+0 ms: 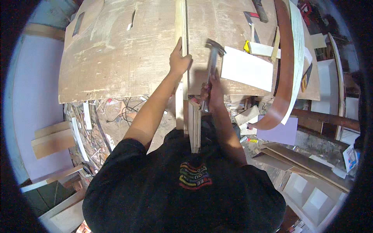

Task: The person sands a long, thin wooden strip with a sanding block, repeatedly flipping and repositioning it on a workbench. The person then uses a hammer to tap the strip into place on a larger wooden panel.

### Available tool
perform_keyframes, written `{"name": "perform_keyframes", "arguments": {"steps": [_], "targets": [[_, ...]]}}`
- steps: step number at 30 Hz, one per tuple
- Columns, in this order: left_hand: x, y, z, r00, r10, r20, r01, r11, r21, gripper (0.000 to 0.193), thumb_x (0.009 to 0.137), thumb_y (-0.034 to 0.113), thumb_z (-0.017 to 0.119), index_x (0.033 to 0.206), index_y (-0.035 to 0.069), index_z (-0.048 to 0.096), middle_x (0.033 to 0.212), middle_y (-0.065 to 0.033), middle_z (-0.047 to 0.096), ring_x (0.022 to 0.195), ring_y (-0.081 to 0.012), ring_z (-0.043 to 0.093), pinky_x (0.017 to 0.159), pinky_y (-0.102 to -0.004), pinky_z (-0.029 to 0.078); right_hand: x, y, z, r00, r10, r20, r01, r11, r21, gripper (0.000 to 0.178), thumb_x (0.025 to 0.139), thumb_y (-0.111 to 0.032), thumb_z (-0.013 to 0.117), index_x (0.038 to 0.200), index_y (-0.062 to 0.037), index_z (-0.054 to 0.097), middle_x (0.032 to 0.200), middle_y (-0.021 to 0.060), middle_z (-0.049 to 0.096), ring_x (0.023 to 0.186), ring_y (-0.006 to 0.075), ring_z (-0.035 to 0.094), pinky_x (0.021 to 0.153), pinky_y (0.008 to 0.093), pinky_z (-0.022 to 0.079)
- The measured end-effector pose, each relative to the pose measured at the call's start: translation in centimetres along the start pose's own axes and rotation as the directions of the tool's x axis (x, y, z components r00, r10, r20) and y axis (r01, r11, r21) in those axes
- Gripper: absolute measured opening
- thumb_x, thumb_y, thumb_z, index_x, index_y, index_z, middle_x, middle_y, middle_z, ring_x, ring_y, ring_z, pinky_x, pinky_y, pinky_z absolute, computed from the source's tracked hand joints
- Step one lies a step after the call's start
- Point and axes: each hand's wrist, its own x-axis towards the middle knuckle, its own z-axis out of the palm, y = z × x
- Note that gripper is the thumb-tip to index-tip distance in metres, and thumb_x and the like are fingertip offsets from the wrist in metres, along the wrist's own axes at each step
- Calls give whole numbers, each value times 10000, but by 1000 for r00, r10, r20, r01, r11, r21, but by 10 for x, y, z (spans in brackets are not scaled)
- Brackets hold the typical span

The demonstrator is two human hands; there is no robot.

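Note:
My left hand (pixel 180 63) is closed around a long pale wooden board (pixel 181 23), which stretches from near my chest across the workbench (pixel 116 66) to its far side. To the right of the board, my right hand (pixel 213 93) grips a claw hammer (pixel 212 62) by its handle. The hammer's metal head is raised toward the far side, apart from the board. A shorter grooved wooden piece (pixel 195 126) lies between my right forearm and the board, close to my black shirt. Its far end is near the hammer handle's lower end.
On the bench's right side lie a white panel (pixel 247 70), a yellow tool (pixel 246 46) and a pale wood strip (pixel 264 49). A long brown curved strip (pixel 285 58) overhangs the bench edge. Wood scraps (pixel 87 116) and a black cable (pixel 126 112) litter the floor.

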Motion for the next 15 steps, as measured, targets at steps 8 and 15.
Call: {"name": "perform_keyframes", "arguments": {"steps": [8, 15], "targets": [[-2, 2, 0, 999, -34, -10, 34, 999, 19, 883, 753, -1, 623, 1588, 99, 356, 1487, -195, 540, 1348, -313, 547, 1112, -351, 429, -12, -20, 15, 993, 100, 67, -105, 991, 80, 145, 1092, -316, 461, 1067, -175, 446, 679, -5, 446, 468, 98, 398, 401, 270, 354], [4, -13, 3, 1000, -16, -1, 16, 998, -68, 878, 755, 8, 647, 1582, 95, 363, 1515, -189, 508, 1400, -313, 494, 1147, -365, 392, -17, -32, 6, 891, 292, 347, -414, 838, 356, 258, 1076, -306, 491, 920, -101, 501, 647, -5, 463, 483, 101, 430, 444, 271, 396]]}}
